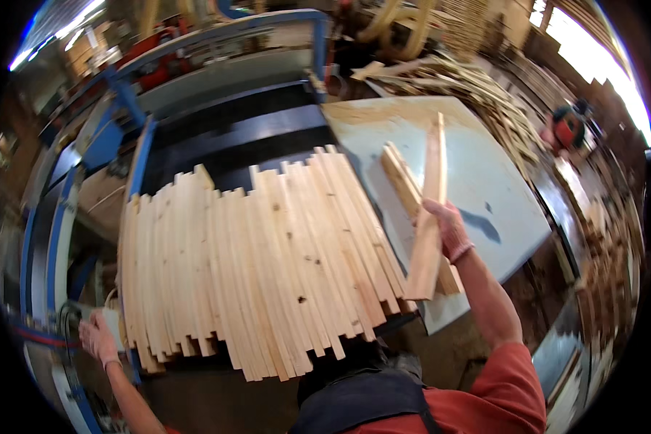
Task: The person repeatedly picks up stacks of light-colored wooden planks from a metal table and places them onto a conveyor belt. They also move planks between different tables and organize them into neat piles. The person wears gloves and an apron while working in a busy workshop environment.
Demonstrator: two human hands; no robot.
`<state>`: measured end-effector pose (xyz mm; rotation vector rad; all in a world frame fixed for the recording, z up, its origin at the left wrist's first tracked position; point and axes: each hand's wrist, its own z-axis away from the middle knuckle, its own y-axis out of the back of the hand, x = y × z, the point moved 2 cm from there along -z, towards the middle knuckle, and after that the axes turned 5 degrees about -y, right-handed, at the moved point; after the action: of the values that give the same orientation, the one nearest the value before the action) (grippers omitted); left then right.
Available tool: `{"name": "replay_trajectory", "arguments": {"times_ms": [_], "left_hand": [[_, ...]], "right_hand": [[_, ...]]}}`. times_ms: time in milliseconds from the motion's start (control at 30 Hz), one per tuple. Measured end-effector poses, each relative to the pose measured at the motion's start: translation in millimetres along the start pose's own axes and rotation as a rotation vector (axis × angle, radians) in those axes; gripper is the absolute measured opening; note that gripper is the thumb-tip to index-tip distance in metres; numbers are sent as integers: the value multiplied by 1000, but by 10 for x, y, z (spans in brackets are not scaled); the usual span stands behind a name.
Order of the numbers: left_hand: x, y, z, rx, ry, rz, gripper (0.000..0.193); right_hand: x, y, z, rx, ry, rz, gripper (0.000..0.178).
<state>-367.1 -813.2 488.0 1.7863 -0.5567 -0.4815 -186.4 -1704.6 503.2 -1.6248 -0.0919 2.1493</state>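
Currently, head view: right hand (447, 228) closed around the middle of a board (427, 253), thumb lying across its upper face. Board is held over the near-left part of the pale table (513, 202), far end pointing away from the person, near end close to the right edge of the strips (267, 253). Under it, more wood (399, 173) lies on the pale table at a slant, partly hidden by board and hand.

Left hand (98, 338) well apart, out at the left side of the blue frame (126, 94), just beside a pale box (114, 323) and some cables (66, 318). Its fingers look partly bent; cannot tell how far open they are, whether they touch the box, or whether they grip anything.

Strips lie side by side on the dark bed (217, 155), lengthwise away from the person, ends uneven at both sides. Dark knots show on several. Beyond the pale table: a loose heap of offcuts (477, 90). Dark apron (362, 405) and red sleeve (510, 390) at lower edge.
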Motion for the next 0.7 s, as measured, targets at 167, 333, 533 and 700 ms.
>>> {"name": "replay_trajectory", "arguments": {"times_ms": [167,333,533,700], "left_hand": [[293,-595,-433,-4,61,140,104],[813,-150,1064,45,-243,662,80],[2745,1195,4044,-572,-905,1488,46],[4479,2157,6445,-899,-1593,1060,104]], "right_hand": [[246,428,543,112,98,-103,50],[769,986,1319,60,203,-168,52],[827,1662,1629,74,353,-11,48],[646,2160,1568,22,397,-109,56]]}}
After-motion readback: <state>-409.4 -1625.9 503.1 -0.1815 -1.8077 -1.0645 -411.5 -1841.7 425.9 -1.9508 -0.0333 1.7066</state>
